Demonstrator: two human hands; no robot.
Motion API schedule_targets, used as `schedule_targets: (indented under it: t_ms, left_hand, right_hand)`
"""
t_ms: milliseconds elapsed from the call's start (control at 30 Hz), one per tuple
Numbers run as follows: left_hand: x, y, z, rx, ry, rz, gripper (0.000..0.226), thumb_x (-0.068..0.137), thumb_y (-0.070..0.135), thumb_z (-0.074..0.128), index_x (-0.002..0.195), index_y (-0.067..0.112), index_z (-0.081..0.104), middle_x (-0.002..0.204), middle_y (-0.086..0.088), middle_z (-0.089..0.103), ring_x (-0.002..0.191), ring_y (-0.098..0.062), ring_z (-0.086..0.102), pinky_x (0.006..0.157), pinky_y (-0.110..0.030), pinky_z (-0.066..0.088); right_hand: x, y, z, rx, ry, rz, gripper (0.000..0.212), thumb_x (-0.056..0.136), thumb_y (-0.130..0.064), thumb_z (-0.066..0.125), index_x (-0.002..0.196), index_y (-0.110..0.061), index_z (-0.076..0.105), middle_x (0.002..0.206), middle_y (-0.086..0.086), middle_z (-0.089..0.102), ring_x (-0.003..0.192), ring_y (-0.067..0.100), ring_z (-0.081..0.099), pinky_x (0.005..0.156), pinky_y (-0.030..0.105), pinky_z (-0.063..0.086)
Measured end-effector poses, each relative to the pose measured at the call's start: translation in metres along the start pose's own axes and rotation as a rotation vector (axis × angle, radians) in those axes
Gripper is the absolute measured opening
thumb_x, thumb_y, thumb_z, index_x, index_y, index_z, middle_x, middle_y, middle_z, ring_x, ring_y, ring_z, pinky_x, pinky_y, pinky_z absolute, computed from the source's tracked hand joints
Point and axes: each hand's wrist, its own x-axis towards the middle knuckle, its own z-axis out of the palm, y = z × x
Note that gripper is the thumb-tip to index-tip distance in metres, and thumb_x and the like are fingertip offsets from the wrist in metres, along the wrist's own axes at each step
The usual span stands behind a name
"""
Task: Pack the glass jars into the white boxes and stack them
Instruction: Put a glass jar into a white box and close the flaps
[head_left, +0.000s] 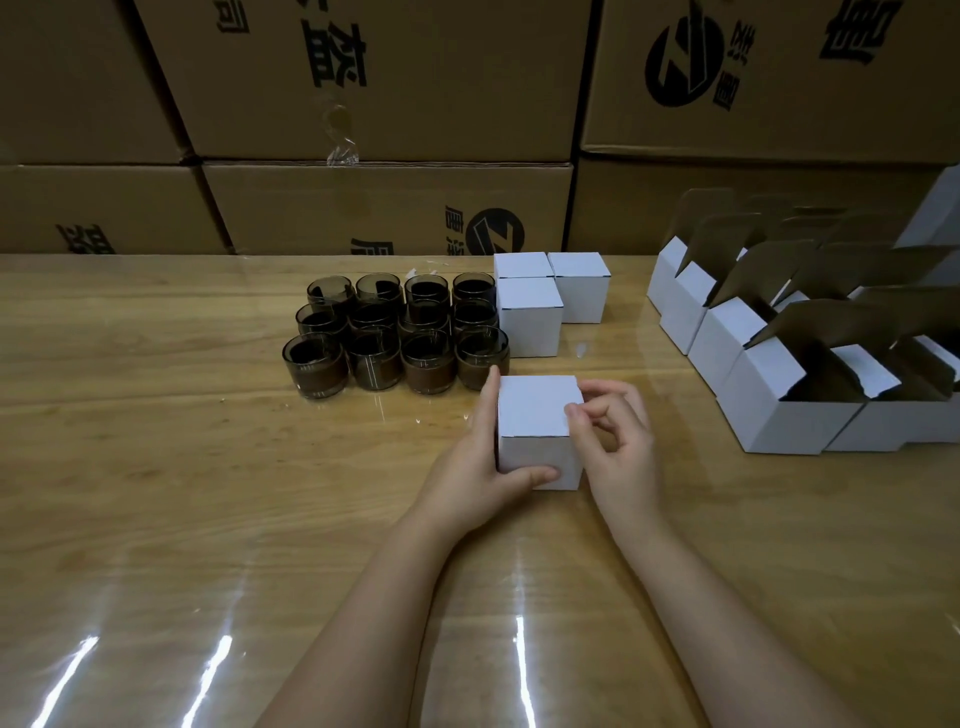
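– Grip status?
– Engaged: left hand (480, 470) clasps the white box (537, 415) on its left side; right hand (621, 441) pinches its top edge. Box sits on the table (208, 493) by the jars (395, 332).
– Handling?
– Thin card, likely fragile load: hold opposite walls, squeeze lightly.

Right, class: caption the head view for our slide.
Left hand and right hand hold a closed white box beside glass jars.
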Motion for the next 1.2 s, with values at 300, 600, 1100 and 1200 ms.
schedule_targets:
  t_ms: [300, 600, 1100, 1200]
  left_hand:
    - [0.004, 0.001, 0.007, 0.203, 0.087, 0.010, 0.080, 0.087, 0.043, 0.062, 0.150, 0.027, 0.016, 0.147, 0.004, 0.042, 0.126, -0.016, 0.047, 0.087, -0.030, 0.044]
    - [0.001, -0.004, -0.002, 0.047, 0.125, 0.115, 0.041, 0.094, 0.012, 0.056, 0.134, 0.019, 0.053, 0.127, 0.000, 0.059, 0.114, -0.015, 0.058, 0.100, -0.030, 0.044]
    - [0.003, -0.005, 0.004, 0.306, -0.052, 0.129, 0.052, 0.091, 0.015, 0.052, 0.138, 0.036, 0.046, 0.136, 0.016, 0.052, 0.128, -0.007, 0.039, 0.096, -0.024, 0.023]
    - [0.004, -0.006, 0.004, 0.297, -0.045, 0.118, 0.044, 0.090, 0.021, 0.056, 0.131, 0.036, 0.054, 0.131, 0.017, 0.056, 0.127, -0.006, 0.040, 0.093, -0.022, 0.021]
  right_hand:
    - [-0.002, 0.002, -0.002, -0.184, -0.060, -0.079, 0.024, 0.086, -0.018, 0.067, 0.109, -0.012, 0.062, 0.131, -0.011, 0.050, 0.112, -0.006, 0.048, 0.083, 0.024, 0.048]
    - [0.002, 0.014, -0.001, -0.149, -0.018, 0.031, 0.040, 0.086, -0.022, 0.069, 0.123, -0.018, 0.056, 0.136, -0.015, 0.044, 0.126, 0.002, 0.043, 0.097, 0.021, 0.043]
    - [0.003, -0.006, -0.006, -0.479, -0.090, -0.062, 0.031, 0.090, -0.013, 0.062, 0.120, -0.018, 0.065, 0.137, 0.000, 0.052, 0.120, 0.030, 0.048, 0.098, 0.036, 0.041]
    - [0.005, -0.007, -0.009, -0.515, -0.107, -0.035, 0.034, 0.093, -0.017, 0.056, 0.126, -0.021, 0.061, 0.141, -0.005, 0.048, 0.122, 0.025, 0.048, 0.097, 0.037, 0.043]
